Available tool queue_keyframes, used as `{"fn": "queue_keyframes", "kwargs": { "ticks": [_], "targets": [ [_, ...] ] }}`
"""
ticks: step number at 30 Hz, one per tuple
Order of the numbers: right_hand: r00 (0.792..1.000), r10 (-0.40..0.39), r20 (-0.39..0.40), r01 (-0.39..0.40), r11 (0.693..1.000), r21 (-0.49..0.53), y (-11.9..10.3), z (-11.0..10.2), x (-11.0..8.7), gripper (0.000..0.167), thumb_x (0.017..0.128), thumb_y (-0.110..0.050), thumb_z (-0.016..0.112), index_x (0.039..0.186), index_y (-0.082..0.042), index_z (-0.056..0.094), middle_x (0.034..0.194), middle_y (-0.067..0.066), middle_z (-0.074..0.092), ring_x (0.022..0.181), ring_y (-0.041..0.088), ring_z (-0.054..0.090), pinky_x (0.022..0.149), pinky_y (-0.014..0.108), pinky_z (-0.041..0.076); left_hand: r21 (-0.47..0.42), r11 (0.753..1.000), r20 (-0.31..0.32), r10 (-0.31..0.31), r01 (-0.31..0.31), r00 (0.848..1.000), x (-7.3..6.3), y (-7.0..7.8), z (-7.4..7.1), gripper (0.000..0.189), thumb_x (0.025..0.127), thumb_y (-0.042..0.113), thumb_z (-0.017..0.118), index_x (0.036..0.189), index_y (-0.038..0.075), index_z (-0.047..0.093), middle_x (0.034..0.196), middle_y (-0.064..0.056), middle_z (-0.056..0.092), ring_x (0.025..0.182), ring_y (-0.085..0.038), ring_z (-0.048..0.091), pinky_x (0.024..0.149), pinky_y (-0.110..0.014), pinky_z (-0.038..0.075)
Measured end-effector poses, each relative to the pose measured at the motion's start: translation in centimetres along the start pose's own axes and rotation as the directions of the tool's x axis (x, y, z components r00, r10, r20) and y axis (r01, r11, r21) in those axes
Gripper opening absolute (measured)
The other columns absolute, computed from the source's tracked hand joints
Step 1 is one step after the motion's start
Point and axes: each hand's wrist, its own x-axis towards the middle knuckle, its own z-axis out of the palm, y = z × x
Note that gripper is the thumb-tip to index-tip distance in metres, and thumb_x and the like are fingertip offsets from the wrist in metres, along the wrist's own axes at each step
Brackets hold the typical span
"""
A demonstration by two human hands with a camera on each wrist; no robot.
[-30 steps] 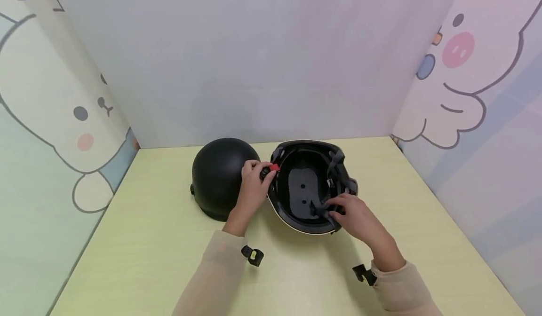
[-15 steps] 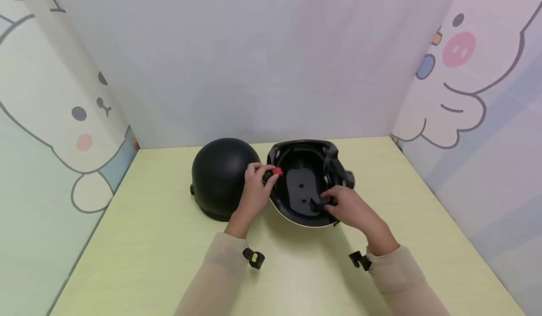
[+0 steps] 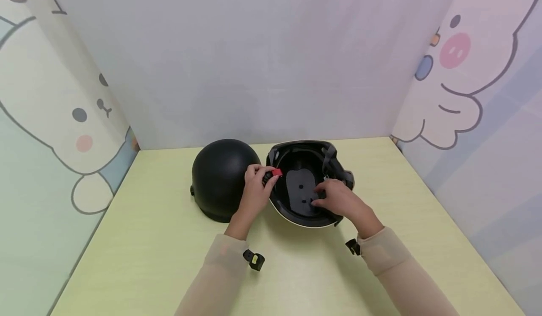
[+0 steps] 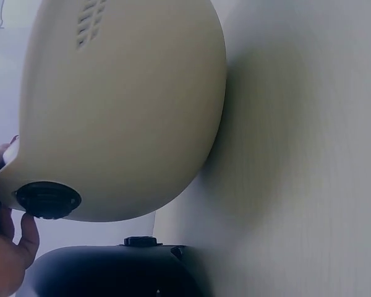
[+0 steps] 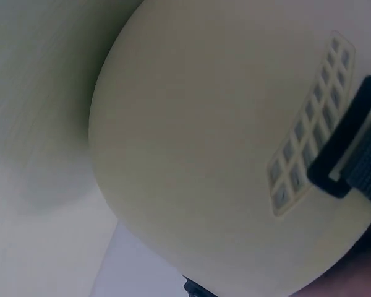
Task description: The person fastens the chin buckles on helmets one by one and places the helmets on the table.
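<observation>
An upturned helmet (image 3: 301, 218) shows its black lining in the head view; the wrist views show its cream outer shell (image 4: 130, 105). My left hand (image 3: 256, 184) grips the helmet's left rim beside a black oval knob (image 4: 48, 199). A small red piece (image 3: 277, 172) sticks out at its fingertips. My right hand (image 3: 340, 199) reaches over the right rim into the opening, thumb and fingers curled around a dark strap, mostly hidden now. Another grey strap (image 3: 328, 158) hangs along the right inner side. Only a blurred edge of this hand (image 5: 352, 266) shows in the right wrist view.
A matt black helmet (image 3: 222, 177) sits dome up on the yellow table (image 3: 148, 240), close to the left hand. In the right wrist view, a black buckle (image 5: 340, 139) with webbing overlaps the shell's vents. A pale wall (image 3: 262, 62) stands behind.
The right hand has moved left and slightly up, deeper over the helmet's opening. The upturned helmet's near edge has risen a little. The left hand has shifted slightly right, keeping its grip.
</observation>
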Motion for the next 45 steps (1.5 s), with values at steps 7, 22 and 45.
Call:
{"fn": "queue_keyframes", "kwargs": {
  "ticks": [7, 22, 45],
  "targets": [
    [0.999, 0.008, 0.038, -0.007, 0.999, -0.049, 0.1, 0.7, 0.6, 0.028, 0.083, -0.018, 0.080, 0.101, 0.000, 0.072, 0.095, 0.010, 0.067, 0.093, 0.030, 0.062, 0.080, 0.042, 0.051, 0.009, 1.000, -0.009, 0.010, -0.010, 1.000, -0.1, 0.0, 0.1, 0.027, 0.097, 0.023, 0.063, 0.118, 0.006, 0.066, 0.119, -0.013, 0.043, 0.110, -0.032, 0.039, 0.088, -0.045, 0.044],
    [0.998, 0.041, -0.044, -0.047, 0.988, -0.148, 0.6, 2.7, 0.5, 0.026, 0.079, -0.023, 0.083, 0.096, -0.008, 0.072, 0.090, 0.005, 0.068, 0.081, 0.026, 0.065, 0.074, 0.042, 0.052, 0.020, 1.000, -0.004, 0.017, -0.017, 1.000, -0.3, -0.1, 0.4, 0.027, 0.096, 0.023, 0.064, 0.117, 0.007, 0.066, 0.118, -0.013, 0.043, 0.109, -0.031, 0.040, 0.086, -0.043, 0.044],
    [0.990, 0.076, -0.116, -0.063, 0.991, 0.118, 0.7, 2.2, 0.0, 0.006, 0.088, -0.013, 0.073, 0.093, -0.009, 0.072, 0.090, 0.002, 0.069, 0.084, 0.022, 0.065, 0.075, 0.040, 0.052, 0.106, 0.985, -0.028, 0.144, -0.140, 0.989, -0.3, 0.0, 0.6, 0.025, 0.093, 0.021, 0.067, 0.114, 0.007, 0.068, 0.116, -0.012, 0.045, 0.102, -0.031, 0.039, 0.085, -0.045, 0.040]
  ]
}}
